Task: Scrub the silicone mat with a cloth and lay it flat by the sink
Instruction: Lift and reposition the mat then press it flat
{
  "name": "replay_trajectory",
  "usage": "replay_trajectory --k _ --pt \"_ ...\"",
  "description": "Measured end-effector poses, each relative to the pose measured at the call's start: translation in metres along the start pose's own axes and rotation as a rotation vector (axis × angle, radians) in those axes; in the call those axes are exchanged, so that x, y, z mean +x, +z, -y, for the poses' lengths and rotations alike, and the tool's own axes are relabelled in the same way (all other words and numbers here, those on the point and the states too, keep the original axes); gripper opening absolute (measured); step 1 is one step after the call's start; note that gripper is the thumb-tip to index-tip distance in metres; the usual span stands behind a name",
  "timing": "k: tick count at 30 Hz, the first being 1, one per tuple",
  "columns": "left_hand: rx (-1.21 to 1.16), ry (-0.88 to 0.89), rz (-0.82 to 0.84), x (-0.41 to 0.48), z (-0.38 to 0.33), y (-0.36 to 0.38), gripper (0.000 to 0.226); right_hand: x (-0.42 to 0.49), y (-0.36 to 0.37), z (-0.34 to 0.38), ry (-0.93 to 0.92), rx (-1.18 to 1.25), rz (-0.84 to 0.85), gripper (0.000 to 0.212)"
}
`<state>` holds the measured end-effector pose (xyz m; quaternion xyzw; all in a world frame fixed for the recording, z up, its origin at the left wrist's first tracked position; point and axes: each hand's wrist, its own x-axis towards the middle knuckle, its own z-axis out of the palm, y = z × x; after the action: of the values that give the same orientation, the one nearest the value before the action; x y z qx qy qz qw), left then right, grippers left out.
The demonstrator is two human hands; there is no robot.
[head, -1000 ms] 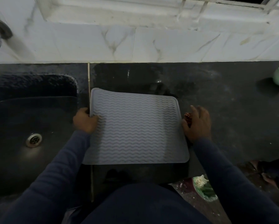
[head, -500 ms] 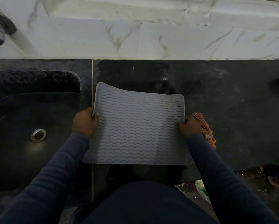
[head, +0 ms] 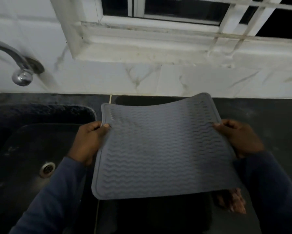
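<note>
A grey silicone mat point(head: 160, 149) with a wavy ribbed surface is held up off the dark counter point(head: 260, 112), sagging in the middle. My left hand point(head: 89, 141) pinches its left edge, thumb on top. My right hand point(head: 238, 137) grips its right edge. A red-orange patterned cloth point(head: 233, 201) lies on the counter below the mat's near right corner, partly hidden by the mat and my right sleeve. The black sink point(head: 32, 149) with its round metal drain point(head: 47, 168) is to the left of the mat.
A chrome tap point(head: 21, 71) juts from the white marble-tiled wall point(head: 158, 78) above the sink. A white window frame with bars point(head: 175, 22) sits above the counter. The counter's front edge runs below the mat.
Both hands have lifted the mat off the counter and raised it toward me. My right hand let go of the cloth, which now lies on the counter. The camera tilted up toward the window.
</note>
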<state>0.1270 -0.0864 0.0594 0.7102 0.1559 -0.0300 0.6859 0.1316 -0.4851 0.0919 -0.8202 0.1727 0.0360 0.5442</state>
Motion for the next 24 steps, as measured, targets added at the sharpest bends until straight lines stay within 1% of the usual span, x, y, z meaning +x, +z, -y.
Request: replay_trajectory --k 2,4,5,7,8,9,11,12,14,18,21,24 --pt "-0.094 -0.043 -0.021 0.021 -0.014 0.008 0.016 0.030 -0.003 0.007 0.014 0.025 0.002 0.014" --pt "-0.091 -0.068 -0.066 0.056 -0.019 0.014 0.016 0.070 0.002 0.005 0.026 0.044 -0.045 0.013" --pt "-0.078 -0.097 -0.080 0.074 -0.014 0.016 0.020 0.090 0.007 -0.003 0.036 0.036 -0.068 0.012" --pt "-0.044 -0.223 -0.060 0.101 0.010 0.020 0.031 0.119 0.020 -0.028 0.064 -0.094 -0.028 0.024" --pt "0.027 -0.276 -0.041 0.106 0.024 0.022 0.034 0.127 0.025 -0.046 0.095 -0.194 0.014 0.029" --pt "0.170 -0.287 -0.015 0.108 0.040 0.022 0.035 0.133 0.029 -0.066 0.147 -0.266 0.025 0.032" --pt "0.427 -0.221 0.030 0.098 0.067 0.024 0.033 0.136 0.031 -0.105 0.216 -0.264 -0.033 0.031" --pt "0.466 -0.208 0.032 0.093 0.078 0.023 0.032 0.135 0.031 -0.119 0.223 -0.239 -0.079 0.031" --pt "0.463 -0.191 -0.007 0.084 0.094 0.024 0.032 0.130 0.032 -0.130 0.227 -0.222 -0.136 0.032" --pt "0.512 -0.078 -0.123 0.076 0.092 0.033 0.027 0.114 0.031 -0.119 0.225 -0.287 -0.070 0.021" --pt "0.512 0.015 -0.198 0.069 0.084 0.036 0.022 0.104 0.029 -0.113 0.213 -0.234 -0.126 0.021" --pt "0.549 -0.046 -0.183 0.060 0.093 0.032 0.027 0.096 0.030 -0.121 0.238 -0.257 -0.143 0.027"
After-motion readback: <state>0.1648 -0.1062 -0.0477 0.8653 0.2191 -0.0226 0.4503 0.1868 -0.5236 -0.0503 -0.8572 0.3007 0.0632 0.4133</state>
